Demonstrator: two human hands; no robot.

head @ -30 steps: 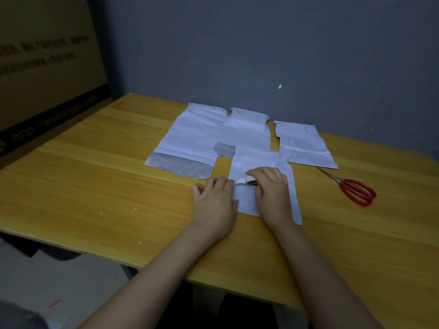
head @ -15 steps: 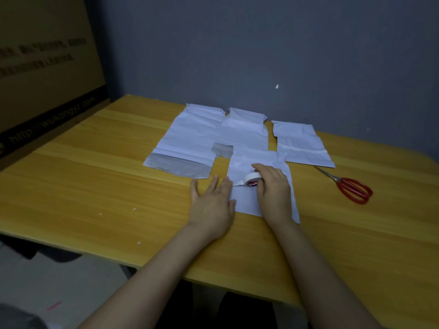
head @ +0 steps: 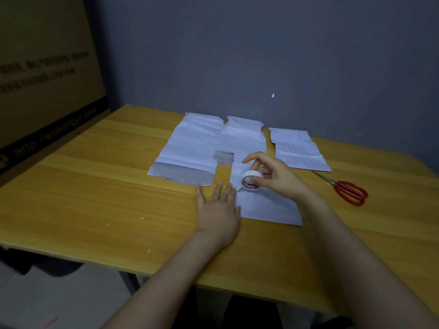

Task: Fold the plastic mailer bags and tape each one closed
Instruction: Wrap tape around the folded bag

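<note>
A folded white mailer bag (head: 266, 205) lies on the yellow table (head: 95, 198) in front of me. My left hand (head: 218, 210) rests flat with straight fingers at the bag's left edge. My right hand (head: 273, 176) grips a white roll of tape (head: 250, 180) lifted just above the bag, with the index finger stretched out. Three more white mailers lie behind: a large one (head: 190, 148) with a grey flap at the left, a middle one (head: 242, 136), and a right one (head: 297, 148).
Red-handled scissors (head: 349, 191) lie on the table to the right of the bags. A large cardboard box (head: 42, 79) stands against the table's left side. A grey wall closes the back. Small white scraps dot the near left of the table.
My right hand has lifted the tape roll off the bag and tilted it upward. The left hand has stayed flat at the bag's left edge.
</note>
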